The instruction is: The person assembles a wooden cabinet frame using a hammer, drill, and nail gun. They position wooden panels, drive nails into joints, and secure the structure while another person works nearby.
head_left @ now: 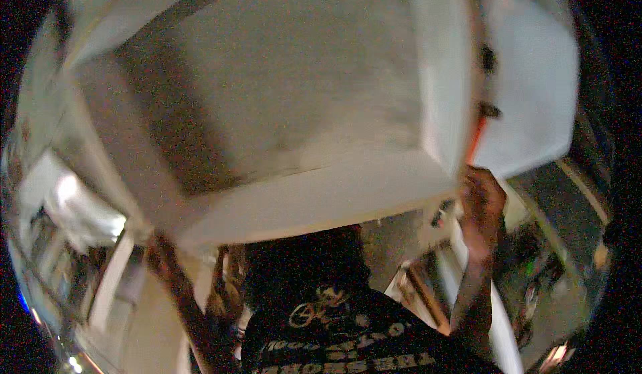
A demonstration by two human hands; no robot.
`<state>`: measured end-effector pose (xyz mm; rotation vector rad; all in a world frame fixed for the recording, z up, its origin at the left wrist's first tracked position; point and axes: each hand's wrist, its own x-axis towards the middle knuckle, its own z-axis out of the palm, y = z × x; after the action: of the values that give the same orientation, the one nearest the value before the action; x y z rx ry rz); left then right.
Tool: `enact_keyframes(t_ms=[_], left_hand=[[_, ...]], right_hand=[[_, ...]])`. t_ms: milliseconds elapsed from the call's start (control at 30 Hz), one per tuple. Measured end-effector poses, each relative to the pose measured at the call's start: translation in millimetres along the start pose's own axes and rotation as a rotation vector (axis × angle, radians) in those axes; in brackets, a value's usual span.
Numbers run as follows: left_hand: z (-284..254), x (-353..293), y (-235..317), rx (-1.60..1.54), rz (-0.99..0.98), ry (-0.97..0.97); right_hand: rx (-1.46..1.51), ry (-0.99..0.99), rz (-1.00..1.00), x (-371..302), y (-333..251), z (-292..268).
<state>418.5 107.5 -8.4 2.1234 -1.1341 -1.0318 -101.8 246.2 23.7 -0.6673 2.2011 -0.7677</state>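
A large white open box (321,207), which looks like a drawer or cabinet shell, fills the upper middle of the view with its hollow inside toward me. Around its lower right corner, the fingers of my right hand (483,203) are closed on the edge. My left hand (159,250) holds the lower left corner; it is dark and blurred, and its fingers are mostly hidden. Beyond the right edge of the box is a pale, flat panel (535,86) with two dark fittings. A narrow orange-red strip (477,140) shows just above my right hand.
Below the box is my black shirt (334,334) with a light print. At the left, a bright reflective surface (77,203) stands near pale upright boards (110,280). A brown strip (428,300) and blurred clutter (535,273) lie to the lower right.
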Motion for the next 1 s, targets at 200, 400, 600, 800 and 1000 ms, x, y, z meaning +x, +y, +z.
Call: enact_keyframes(t_ms=[200, 400, 600, 800, 1000], left_hand=[[23, -8, 21, -0.021, 0.091, -0.154], [-35, 40, 12, -0.345, 0.180, -0.082], [-24, 52, -25, -0.274, 0.358, 0.040], [-17, 59, -32, -0.271, 0.441, 0.021], [-85, 64, -34, 0.014, 0.582, -0.417]], right_hand=[[-0.184, 0.045, -0.193, -15, -15, 2], [-0.059, -0.093, -0.212, -45, -46, 98], [-0.050, 0.036, -0.202, -34, -31, 107], [-0.236, 0.012, -0.121, -34, -45, 101], [-0.283, 0.127, -0.255, -23, -29, 95]])
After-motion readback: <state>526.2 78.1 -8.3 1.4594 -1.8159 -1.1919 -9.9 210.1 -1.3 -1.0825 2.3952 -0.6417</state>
